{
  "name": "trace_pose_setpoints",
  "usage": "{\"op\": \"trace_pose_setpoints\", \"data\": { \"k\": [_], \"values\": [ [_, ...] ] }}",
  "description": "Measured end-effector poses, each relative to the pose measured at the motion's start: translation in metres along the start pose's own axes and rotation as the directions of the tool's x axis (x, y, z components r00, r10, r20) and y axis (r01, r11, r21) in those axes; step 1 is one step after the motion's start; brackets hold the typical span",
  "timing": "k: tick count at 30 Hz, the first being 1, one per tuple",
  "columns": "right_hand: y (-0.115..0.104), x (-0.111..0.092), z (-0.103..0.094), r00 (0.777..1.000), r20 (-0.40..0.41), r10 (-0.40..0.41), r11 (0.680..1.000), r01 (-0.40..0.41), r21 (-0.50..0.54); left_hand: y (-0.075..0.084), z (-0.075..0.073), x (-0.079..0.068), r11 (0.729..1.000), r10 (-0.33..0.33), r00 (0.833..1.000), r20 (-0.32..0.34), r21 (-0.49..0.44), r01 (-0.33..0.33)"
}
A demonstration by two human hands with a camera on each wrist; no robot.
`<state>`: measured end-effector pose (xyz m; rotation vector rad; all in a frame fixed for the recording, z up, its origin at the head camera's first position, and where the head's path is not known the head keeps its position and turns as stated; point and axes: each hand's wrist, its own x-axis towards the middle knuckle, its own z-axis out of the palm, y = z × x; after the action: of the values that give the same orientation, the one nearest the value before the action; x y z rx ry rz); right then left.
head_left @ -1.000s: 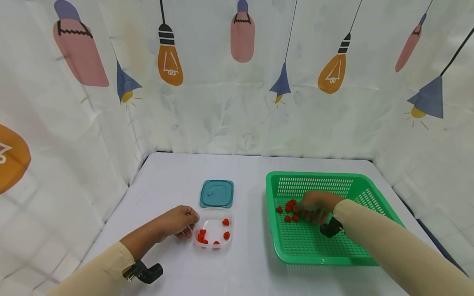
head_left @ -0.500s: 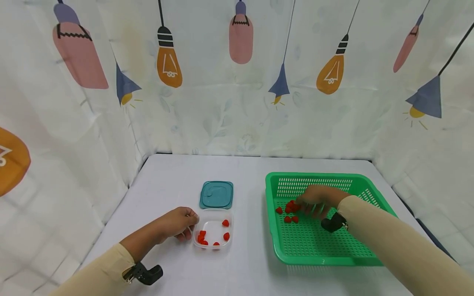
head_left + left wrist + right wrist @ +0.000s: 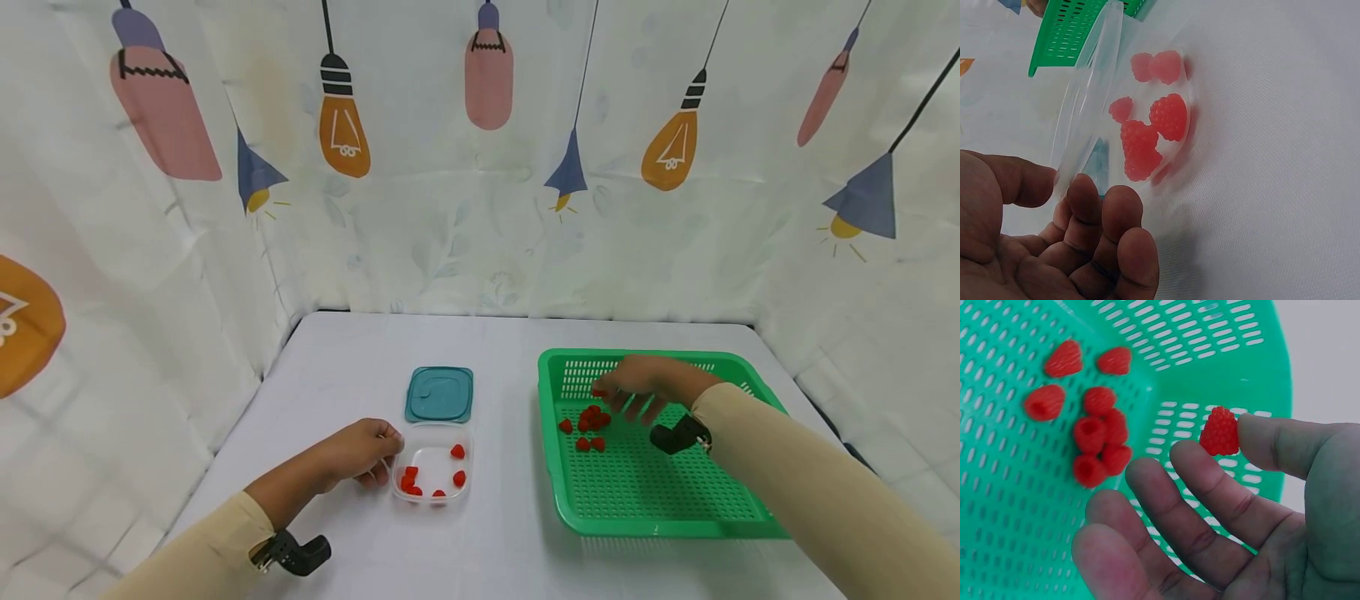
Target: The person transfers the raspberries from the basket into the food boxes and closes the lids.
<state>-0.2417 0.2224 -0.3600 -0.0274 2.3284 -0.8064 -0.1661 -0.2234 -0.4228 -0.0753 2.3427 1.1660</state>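
My right hand point(image 3: 641, 385) pinches a red raspberry point(image 3: 1219, 431) between thumb and index finger, raised over the green basket point(image 3: 660, 527); its other fingers spread loosely. Several more raspberries point(image 3: 1099, 434) lie on the basket floor below and left of that hand. On the left, a clear plastic container point(image 3: 432, 463) stands uncovered with several raspberries point(image 3: 1141, 150) along its sides. My left hand point(image 3: 363, 454) pinches the container's left rim between thumb and fingers, the other fingers curled beside its wall.
A teal lid point(image 3: 439, 394) lies flat on the white table point(image 3: 345, 358), just behind the container. The basket's raised perforated walls surround the loose raspberries at the right. Printed curtains point(image 3: 487, 233) hang behind and along the sides of the table.
My right hand has risen from the raspberry pile toward the back of the basket, with one raspberry now pinched in its fingertips. The left hand and the container have stayed in place.
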Motion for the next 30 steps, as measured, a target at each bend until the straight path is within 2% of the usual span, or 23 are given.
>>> {"op": "trace_pose_setpoints", "data": {
  "k": [6, 19, 30],
  "values": [
    [-0.013, -0.003, -0.004, 1.000, -0.011, -0.016, 0.999, 0.017, 0.042, 0.002, 0.000, 0.000, 1.000, -0.004, 1.000, 0.001, -0.005, 0.004],
    [-0.039, -0.014, -0.012, 0.999, 0.019, -0.049, 0.995, 0.047, 0.089, 0.003, 0.001, -0.001, 1.000, -0.002, 1.000, -0.004, -0.008, 0.002],
    [-0.061, -0.018, -0.016, 0.998, 0.014, -0.068, 0.994, 0.067, 0.086, 0.001, 0.001, 0.000, 1.000, -0.008, 1.000, -0.005, -0.004, 0.008]
  ]
}}
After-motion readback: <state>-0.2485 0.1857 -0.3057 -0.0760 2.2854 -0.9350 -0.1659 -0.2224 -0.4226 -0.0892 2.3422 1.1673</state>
